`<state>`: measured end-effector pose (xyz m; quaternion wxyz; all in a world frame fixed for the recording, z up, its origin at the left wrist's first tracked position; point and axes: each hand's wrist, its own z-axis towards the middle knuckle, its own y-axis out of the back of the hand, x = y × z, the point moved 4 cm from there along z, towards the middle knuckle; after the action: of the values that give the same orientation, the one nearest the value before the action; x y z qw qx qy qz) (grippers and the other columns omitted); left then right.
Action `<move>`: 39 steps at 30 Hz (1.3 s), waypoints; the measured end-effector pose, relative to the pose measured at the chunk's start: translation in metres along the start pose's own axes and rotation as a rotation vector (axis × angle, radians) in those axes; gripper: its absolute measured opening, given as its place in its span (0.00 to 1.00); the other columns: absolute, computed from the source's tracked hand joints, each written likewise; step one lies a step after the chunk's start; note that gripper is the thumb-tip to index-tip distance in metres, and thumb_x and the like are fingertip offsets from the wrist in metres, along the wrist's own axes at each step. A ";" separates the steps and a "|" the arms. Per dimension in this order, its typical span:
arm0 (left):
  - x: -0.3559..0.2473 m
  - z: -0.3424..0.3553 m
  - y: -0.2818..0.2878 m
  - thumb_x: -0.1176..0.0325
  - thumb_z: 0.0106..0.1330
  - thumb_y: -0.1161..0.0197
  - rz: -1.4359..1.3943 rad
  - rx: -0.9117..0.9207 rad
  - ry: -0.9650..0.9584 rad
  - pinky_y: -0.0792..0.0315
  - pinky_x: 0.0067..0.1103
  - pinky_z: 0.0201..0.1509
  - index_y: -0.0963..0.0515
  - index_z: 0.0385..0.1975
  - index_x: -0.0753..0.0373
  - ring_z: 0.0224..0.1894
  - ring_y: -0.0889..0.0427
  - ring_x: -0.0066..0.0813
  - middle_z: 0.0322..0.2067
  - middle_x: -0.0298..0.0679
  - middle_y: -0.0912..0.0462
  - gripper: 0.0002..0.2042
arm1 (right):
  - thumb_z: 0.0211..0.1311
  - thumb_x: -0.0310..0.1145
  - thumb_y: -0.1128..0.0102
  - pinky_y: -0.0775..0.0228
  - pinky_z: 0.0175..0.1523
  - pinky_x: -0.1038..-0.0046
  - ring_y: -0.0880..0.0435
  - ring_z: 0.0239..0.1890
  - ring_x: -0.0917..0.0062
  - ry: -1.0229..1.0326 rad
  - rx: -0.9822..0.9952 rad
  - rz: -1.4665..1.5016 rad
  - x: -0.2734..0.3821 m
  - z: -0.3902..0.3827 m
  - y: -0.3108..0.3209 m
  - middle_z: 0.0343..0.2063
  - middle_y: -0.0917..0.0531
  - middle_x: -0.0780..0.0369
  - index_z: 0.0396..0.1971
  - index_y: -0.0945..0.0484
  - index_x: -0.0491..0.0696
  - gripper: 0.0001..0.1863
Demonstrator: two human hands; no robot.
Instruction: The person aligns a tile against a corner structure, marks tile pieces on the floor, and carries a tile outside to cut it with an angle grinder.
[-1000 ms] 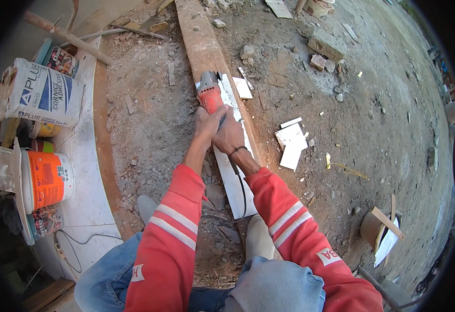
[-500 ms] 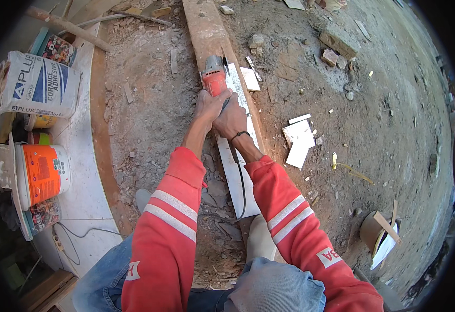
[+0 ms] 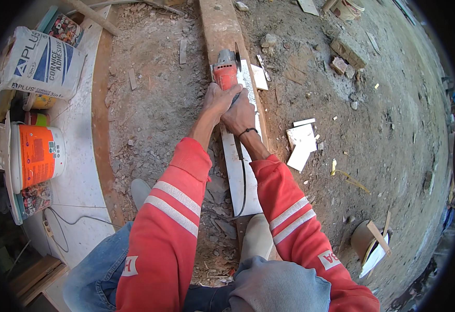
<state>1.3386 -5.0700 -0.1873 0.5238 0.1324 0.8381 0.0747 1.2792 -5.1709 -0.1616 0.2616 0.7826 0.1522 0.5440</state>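
My left hand (image 3: 218,99) and my right hand (image 3: 238,113) are both closed around the body of a red angle grinder (image 3: 225,78) with a grey head. Its thin dark disc (image 3: 238,56) stands upright near the far end of a long white board (image 3: 236,182), which lies lengthwise on a rusty-brown plank (image 3: 214,23). A black cord (image 3: 244,187) runs back from the grinder over the white board. My boot (image 3: 256,239) is at the board's near end. Where the disc meets the board is too small to make out.
Bags (image 3: 42,65) and buckets (image 3: 37,156) sit on a pale ledge (image 3: 81,203) at left, with a cable (image 3: 76,222). Rubble, a concrete block (image 3: 349,49) and white offcuts (image 3: 300,145) lie on the dirt at right, with a round container (image 3: 362,236) lower down.
Both my hands and the grinder have moved forward, toward the far end of the white board. The view has shifted slightly, with the plank now further right in it.
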 end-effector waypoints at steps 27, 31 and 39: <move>0.002 0.001 -0.006 0.49 0.55 0.22 -0.012 -0.021 0.002 0.20 0.34 0.49 0.16 0.41 0.74 0.44 0.12 0.41 0.41 0.55 0.12 0.28 | 0.54 0.58 0.27 0.20 0.54 0.47 0.14 0.47 0.36 0.014 0.012 -0.003 -0.007 0.006 0.001 0.42 0.16 0.33 0.57 0.38 0.39 0.45; 0.012 0.009 -0.001 0.49 0.55 0.23 0.017 -0.045 -0.002 0.20 0.34 0.53 0.17 0.45 0.75 0.49 0.12 0.44 0.46 0.58 0.13 0.32 | 0.55 0.57 0.27 0.20 0.54 0.46 0.14 0.48 0.36 0.013 0.027 0.006 -0.003 0.003 -0.003 0.42 0.16 0.33 0.57 0.37 0.40 0.44; -0.003 -0.001 -0.006 0.50 0.58 0.23 0.052 -0.041 -0.004 0.19 0.33 0.47 0.17 0.44 0.76 0.44 0.12 0.41 0.44 0.56 0.13 0.30 | 0.55 0.58 0.28 0.20 0.54 0.47 0.14 0.49 0.37 0.005 0.023 -0.009 -0.008 0.007 0.003 0.43 0.15 0.34 0.57 0.37 0.40 0.44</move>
<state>1.3378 -5.0768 -0.1864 0.5263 0.1432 0.8315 0.1053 1.2826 -5.1791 -0.1680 0.2545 0.7837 0.1624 0.5429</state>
